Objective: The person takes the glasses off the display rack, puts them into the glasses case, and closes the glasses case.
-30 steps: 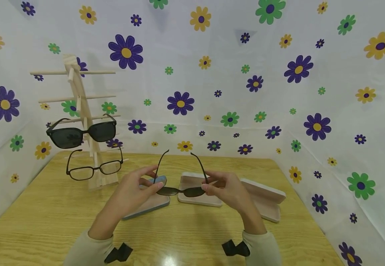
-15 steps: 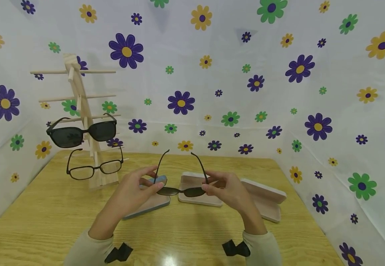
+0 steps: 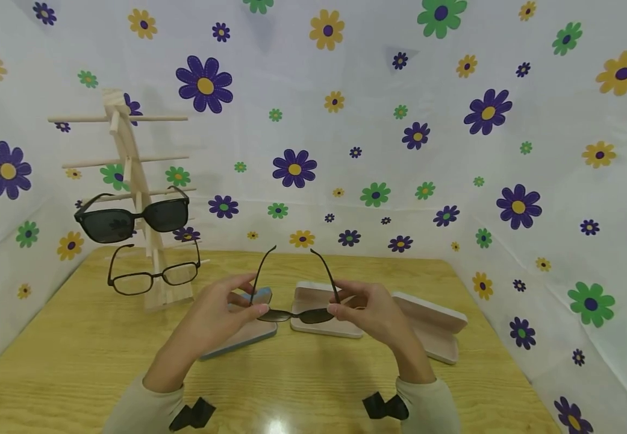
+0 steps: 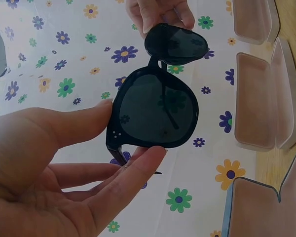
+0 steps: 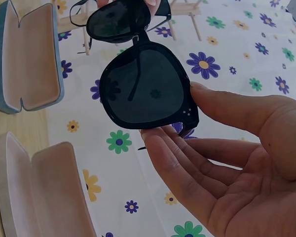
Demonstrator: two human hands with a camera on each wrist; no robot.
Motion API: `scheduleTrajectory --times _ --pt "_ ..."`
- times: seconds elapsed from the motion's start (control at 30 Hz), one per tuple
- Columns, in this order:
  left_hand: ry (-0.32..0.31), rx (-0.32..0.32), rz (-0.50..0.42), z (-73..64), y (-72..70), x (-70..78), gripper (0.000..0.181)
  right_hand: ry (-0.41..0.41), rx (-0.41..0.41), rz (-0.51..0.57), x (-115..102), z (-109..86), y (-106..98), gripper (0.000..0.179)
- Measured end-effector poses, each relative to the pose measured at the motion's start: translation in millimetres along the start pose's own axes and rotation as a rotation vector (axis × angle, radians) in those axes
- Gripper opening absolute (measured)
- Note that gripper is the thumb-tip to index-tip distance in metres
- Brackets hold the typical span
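The counter [image 3: 302,374] is pale yellowish wood, its grain running left to right, with a glare spot shining at the near side. Far left on it, a wooden stand [image 3: 137,176] rests upright on its base. Three cases lie open, pinkish inside: a blue-edged one [image 3: 256,330] at left, slanting, its left end nearer and partly hidden from me; a whitish one [image 3: 313,295] mid-counter, nearly straight; another whitish one [image 3: 432,325] at right, its right end nearer.

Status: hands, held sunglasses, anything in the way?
Left hand and right hand each pinching one end. Held sunglasses unfolded, in the air. Three open cases standing apart; nothing seen blocking.
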State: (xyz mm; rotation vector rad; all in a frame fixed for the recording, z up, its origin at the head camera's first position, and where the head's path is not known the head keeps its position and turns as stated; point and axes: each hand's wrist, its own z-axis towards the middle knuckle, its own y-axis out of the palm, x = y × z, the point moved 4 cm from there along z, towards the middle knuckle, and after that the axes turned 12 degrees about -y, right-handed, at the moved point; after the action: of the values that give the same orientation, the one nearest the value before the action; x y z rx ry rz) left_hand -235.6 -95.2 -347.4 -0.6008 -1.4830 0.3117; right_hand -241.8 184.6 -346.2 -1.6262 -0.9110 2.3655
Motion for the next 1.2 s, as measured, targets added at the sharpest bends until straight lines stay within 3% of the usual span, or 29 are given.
scheduleTrajectory --times 0.33,0.57,0.87,1.2 --pt "-0.008 0.002 0.006 0.9 -0.8 -2.0 0.065 -0.004 -0.014 -0.026 -1 1.4 2 0.054" --pt "-0.007 -0.008 -0.014 -1.2 0.0 -3.9 0.065 -0.031 -0.044 -0.02 0 0.5 5 0.04" --pt "0.004 -0.008 -0.021 -2.7 0.6 -5.2 0.064 -0.047 -0.062 -0.029 0 -0.2 8 0.036" --pt "0.024 0.034 0.043 -1.5 -2.5 -1.7 0.063 -0.087 -0.089 -0.079 -4 0.6 10 0.03"
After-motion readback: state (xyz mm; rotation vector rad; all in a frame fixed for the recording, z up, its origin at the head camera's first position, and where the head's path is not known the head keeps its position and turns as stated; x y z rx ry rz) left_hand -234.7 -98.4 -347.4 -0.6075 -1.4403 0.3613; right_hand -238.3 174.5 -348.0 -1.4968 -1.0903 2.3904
